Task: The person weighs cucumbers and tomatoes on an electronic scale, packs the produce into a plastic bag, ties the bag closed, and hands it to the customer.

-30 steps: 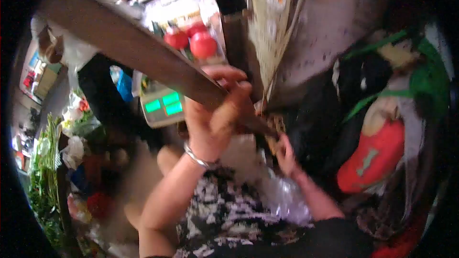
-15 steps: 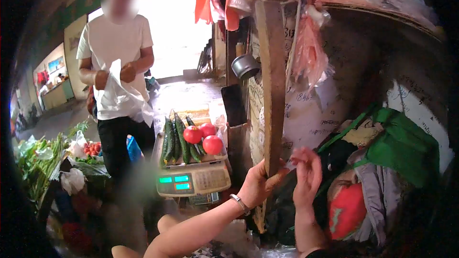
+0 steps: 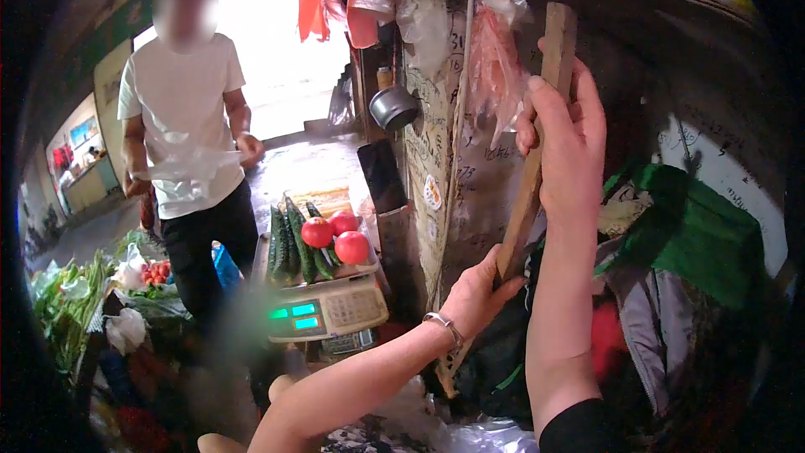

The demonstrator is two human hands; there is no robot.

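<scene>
A long wooden stick [image 3: 524, 210] slants up to the right in front of the wall. My left hand [image 3: 476, 298], with a metal bracelet at the wrist, is wrapped round its lower part. Higher up, my right hand [image 3: 570, 134] grips the same stick near its upper end, fingers curled round it. Left of the hands, a digital scale [image 3: 352, 306] with green lit displays bears several cucumbers [image 3: 289, 243] and red tomatoes [image 3: 351, 247].
A person [image 3: 180, 117] in a white shirt stands at the left holding a plastic bag [image 3: 189, 166]. Vegetables [image 3: 71, 298] lie at the far left. A metal pot [image 3: 394, 107] and pink bags [image 3: 495, 59] hang ahead. A green bag [image 3: 692, 235] is at the right.
My right hand has risen and closed on the stick's upper part. The stick now leans right instead of standing nearly upright. The person at the left has spread their hands apart with the bag.
</scene>
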